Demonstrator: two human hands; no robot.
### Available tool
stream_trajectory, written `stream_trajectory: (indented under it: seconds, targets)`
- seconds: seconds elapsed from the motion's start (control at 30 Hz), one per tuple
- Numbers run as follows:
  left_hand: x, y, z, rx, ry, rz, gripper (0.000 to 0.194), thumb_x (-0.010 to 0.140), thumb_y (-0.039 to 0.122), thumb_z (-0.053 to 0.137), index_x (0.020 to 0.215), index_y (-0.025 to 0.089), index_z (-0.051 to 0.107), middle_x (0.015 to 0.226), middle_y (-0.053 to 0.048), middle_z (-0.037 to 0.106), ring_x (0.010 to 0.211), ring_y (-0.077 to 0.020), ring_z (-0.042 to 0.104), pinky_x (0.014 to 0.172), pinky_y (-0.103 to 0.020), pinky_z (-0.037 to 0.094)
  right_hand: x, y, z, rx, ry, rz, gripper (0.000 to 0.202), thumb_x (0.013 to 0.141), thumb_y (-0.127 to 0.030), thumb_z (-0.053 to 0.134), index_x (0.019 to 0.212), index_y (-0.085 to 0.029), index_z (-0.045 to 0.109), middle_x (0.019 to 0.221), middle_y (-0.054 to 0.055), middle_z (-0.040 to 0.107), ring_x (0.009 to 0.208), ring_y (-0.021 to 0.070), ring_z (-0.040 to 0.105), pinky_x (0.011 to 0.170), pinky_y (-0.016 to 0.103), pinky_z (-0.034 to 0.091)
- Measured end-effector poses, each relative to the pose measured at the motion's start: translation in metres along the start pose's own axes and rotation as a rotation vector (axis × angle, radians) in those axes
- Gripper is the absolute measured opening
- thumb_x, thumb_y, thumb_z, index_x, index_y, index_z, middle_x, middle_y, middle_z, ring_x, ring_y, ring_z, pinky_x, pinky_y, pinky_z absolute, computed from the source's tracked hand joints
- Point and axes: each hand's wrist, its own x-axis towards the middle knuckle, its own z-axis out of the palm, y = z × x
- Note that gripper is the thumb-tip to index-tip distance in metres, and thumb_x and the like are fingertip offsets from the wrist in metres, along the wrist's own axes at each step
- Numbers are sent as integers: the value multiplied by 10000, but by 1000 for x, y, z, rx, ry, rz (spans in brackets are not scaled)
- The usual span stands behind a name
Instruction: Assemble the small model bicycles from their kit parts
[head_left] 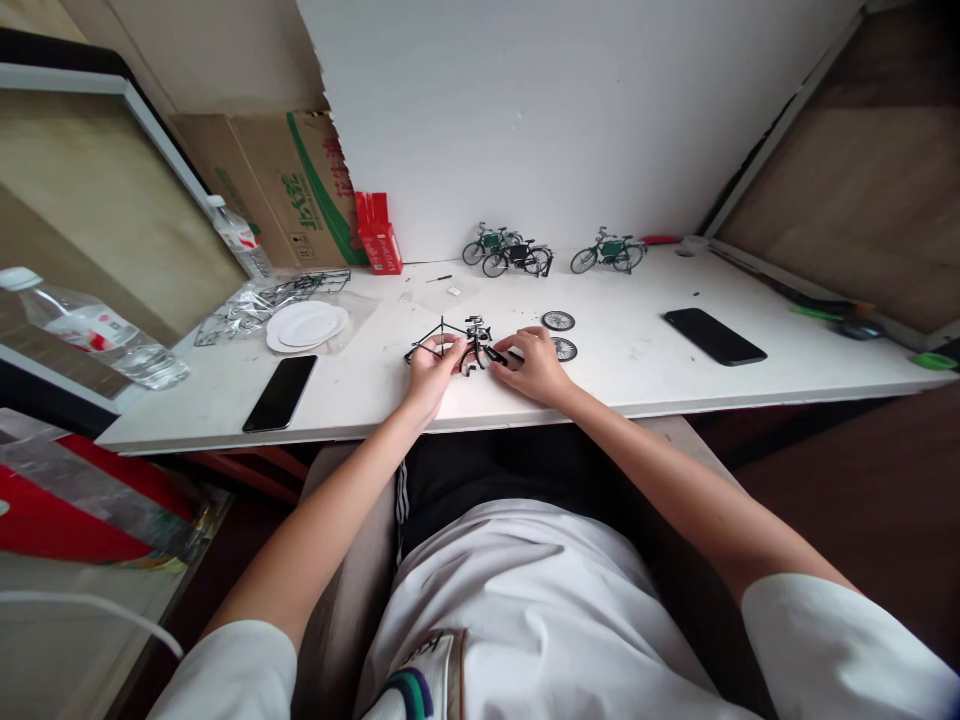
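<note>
Near the front edge of the white table, my left hand pinches a thin black model bicycle frame between thumb and fingers. Small black parts lie or hang at the frame's right side; whether they are attached I cannot tell. My right hand is closed around a slim black object that points toward the frame; its kind is partly hidden by the fingers. Two loose spoked wheels, a far wheel and a near wheel, lie flat just beyond my right hand.
Behind stand a black model bicycle and a green model bicycle. Phones lie left and right. White discs, plastic bags with part frames, a red box and a water bottle occupy the left.
</note>
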Motion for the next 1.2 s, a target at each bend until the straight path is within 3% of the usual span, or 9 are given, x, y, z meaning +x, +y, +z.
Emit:
stream_trajectory:
  seconds: [0.17, 0.33, 0.43, 0.57, 0.8, 0.9, 1.0, 1.1, 1.2]
  targets:
    - [2, -2, -2, -9, -9, 15, 592, 694, 493, 1012, 1009, 187, 615, 967, -92, 820, 836, -236, 830, 770, -316, 613, 1, 4, 3, 7, -25, -24, 229, 926, -369, 738, 1074, -213, 817, 1100, 110, 822, 1230, 383, 603, 1129, 539, 432]
    - [1, -3, -2, -4, -53, 15, 674, 671, 497, 1025, 1076, 191, 582, 937, -88, 827, 791, -227, 826, 765, -313, 611, 0, 0, 1, 93, 97, -70, 250, 1032, -385, 631, 1095, -211, 800, 1133, 120, 822, 1216, 365, 612, 1129, 552, 444]
    - [-1, -2, 0, 27, -106, 5, 770, 694, 486, 1020, 1212, 203, 525, 928, -82, 831, 756, -235, 820, 738, -319, 607, -1, -3, -2, 193, 171, -137, 328, 1108, -408, 527, 1243, -230, 767, 1226, 121, 803, 1229, 340, 605, 1101, 531, 482]
    - [-5, -1, 0, 74, -161, -2, 819, 740, 482, 997, 1320, 187, 502, 998, -109, 828, 784, -239, 815, 747, -334, 617, -2, -2, -4, 259, 135, -306, 401, 1128, -341, 472, 1474, -257, 656, 1277, 133, 763, 1210, 314, 611, 1068, 520, 505]
    - [0, -7, -4, 120, -164, -16, 893, 727, 497, 1001, 1392, 197, 485, 1043, -115, 807, 854, -240, 794, 859, -404, 642, -4, 0, -2, 195, 204, -407, 357, 1089, -197, 453, 1191, -253, 791, 1046, 116, 709, 1046, 296, 602, 949, 503, 491]
    - [-1, -9, -6, 240, -31, 155, 791, 826, 558, 907, 1405, 226, 483, 1325, -169, 721, 935, -222, 778, 905, -415, 631, -4, -1, -2, 156, 262, -374, 380, 1082, -173, 449, 1219, -250, 795, 998, 109, 695, 1021, 290, 596, 933, 492, 480]
    - [-11, -4, -4, 545, 61, 511, 641, 901, 544, 817, 1389, 231, 544, 1486, -187, 582, 1132, -259, 718, 1001, -452, 599, -4, -1, -2, 136, 321, -341, 376, 1063, -166, 474, 1235, -238, 801, 977, 108, 686, 996, 287, 587, 919, 487, 477]
    - [-26, 3, 3, 842, -115, 794, 701, 815, 486, 893, 1397, 232, 596, 1423, -170, 595, 1342, -343, 617, 1174, -530, 508, -5, -2, -2, 144, 347, -325, 387, 1051, -178, 484, 1272, -252, 794, 977, 102, 681, 977, 284, 590, 943, 508, 479]
    - [-35, 2, 9, 964, -225, 860, 744, 780, 371, 928, 1433, 238, 597, 1432, -179, 594, 1400, -380, 583, 1225, -553, 464, -7, -5, -3, 137, 312, -333, 389, 1077, -263, 468, 1301, -278, 786, 989, 108, 676, 994, 296, 597, 954, 530, 488]
